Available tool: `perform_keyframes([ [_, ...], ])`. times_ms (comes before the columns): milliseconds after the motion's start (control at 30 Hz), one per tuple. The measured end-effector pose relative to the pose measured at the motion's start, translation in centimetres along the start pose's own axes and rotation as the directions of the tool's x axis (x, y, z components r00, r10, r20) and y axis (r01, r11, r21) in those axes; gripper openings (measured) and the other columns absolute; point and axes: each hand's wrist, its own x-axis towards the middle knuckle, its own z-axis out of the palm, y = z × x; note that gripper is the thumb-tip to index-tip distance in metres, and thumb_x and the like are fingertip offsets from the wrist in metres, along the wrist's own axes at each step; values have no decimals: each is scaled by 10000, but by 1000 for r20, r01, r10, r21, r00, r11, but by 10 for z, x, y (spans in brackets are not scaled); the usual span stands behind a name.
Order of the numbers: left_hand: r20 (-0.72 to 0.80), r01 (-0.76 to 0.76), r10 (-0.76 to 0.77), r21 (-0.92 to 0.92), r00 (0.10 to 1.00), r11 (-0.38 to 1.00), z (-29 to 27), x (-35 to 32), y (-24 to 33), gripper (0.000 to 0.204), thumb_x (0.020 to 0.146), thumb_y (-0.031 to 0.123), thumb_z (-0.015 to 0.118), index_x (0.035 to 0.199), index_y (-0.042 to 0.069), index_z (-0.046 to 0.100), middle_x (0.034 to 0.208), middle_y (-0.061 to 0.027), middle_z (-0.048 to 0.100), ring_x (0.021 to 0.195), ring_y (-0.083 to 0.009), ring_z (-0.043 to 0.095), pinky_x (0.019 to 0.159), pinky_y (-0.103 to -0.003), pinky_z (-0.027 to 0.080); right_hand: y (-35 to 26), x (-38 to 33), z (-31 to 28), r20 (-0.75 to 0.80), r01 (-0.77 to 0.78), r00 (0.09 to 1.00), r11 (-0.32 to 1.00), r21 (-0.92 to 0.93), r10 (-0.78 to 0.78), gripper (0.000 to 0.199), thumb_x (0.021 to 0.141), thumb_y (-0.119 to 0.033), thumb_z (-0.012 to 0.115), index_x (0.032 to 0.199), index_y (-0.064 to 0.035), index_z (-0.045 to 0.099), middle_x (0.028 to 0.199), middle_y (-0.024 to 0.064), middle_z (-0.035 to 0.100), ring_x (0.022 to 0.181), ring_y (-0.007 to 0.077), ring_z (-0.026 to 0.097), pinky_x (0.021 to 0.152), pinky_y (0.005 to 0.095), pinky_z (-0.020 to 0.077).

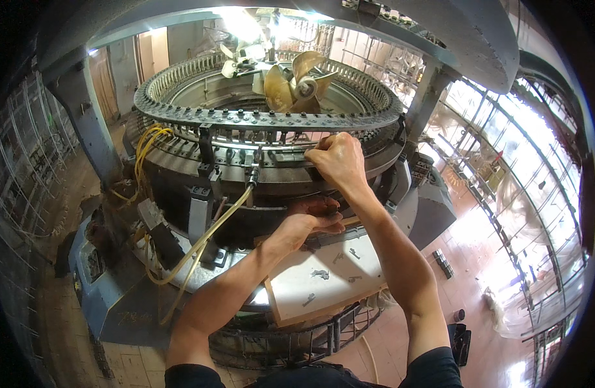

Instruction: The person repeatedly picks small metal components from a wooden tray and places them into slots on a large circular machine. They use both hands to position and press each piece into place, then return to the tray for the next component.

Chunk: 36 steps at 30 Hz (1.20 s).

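Note:
A large circular knitting machine point(181, 171) stands in front of me, its upper ring point(245, 118) lined with bolts. My right hand point(339, 158) is closed in a pinch at the cam section below that ring; what its fingertips hold, if anything, is hidden. Lower down, my left hand point(308, 221) is cupped palm up under the machine's rim, its fingers curled around something dark and small that I cannot make out. Just below it, a white board point(291, 291) with a brown edge carries several small metal pieces point(320, 275).
Yellow hoses point(207, 234) run down the machine's front left from a metal fitting point(252, 169). A fan point(304, 87) with amber blades sits inside the ring. Grey posts point(93, 123) flank the machine. On the tiled floor at right lie dark cylindrical parts point(443, 264), near a wire rack point(504, 194).

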Motion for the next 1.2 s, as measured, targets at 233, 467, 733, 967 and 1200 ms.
perform_keyframes([
  [233,22,-5,5,-3,1000,1000,-3,2,-3,338,921,-41,770,1237,-33,648,1066,-179,750,926,-337,783,873,-403,669,0,1,3,-3,23,1000,998,-52,-23,260,707,-211,714,802,13,806,705,284,692,706,424,736,706,457,597],
  [467,25,-23,22,10,999,1000,-4,3,-3,299,909,-51,780,1187,-40,672,1064,-179,750,906,-332,787,847,-399,679,-1,3,0,44,29,999,998,-62,-26,263,703,-218,721,818,-2,817,745,277,716,733,437,738,732,464,606],
  [733,51,-32,28,66,998,997,-2,2,-2,303,930,-24,764,1208,-38,646,1082,-187,749,951,-320,785,898,-383,657,-2,8,8,121,52,992,964,-260,-21,242,734,-189,701,803,25,790,794,296,722,797,457,744,771,480,604],
  [967,46,-20,18,39,999,999,-4,1,-3,299,917,-33,780,1193,-28,664,1044,-181,755,927,-330,788,864,-404,666,10,9,-2,162,185,974,972,-148,-160,233,813,-51,705,1006,-37,834,899,229,769,851,364,772,792,420,591],
  [1200,66,2,-8,100,998,995,-5,-2,-3,319,940,6,755,1238,-21,644,1104,-146,741,1003,-287,784,926,-345,617,21,17,5,261,290,938,932,-219,-230,316,795,-3,641,1026,-77,844,926,162,793,867,339,776,801,410,605],
])
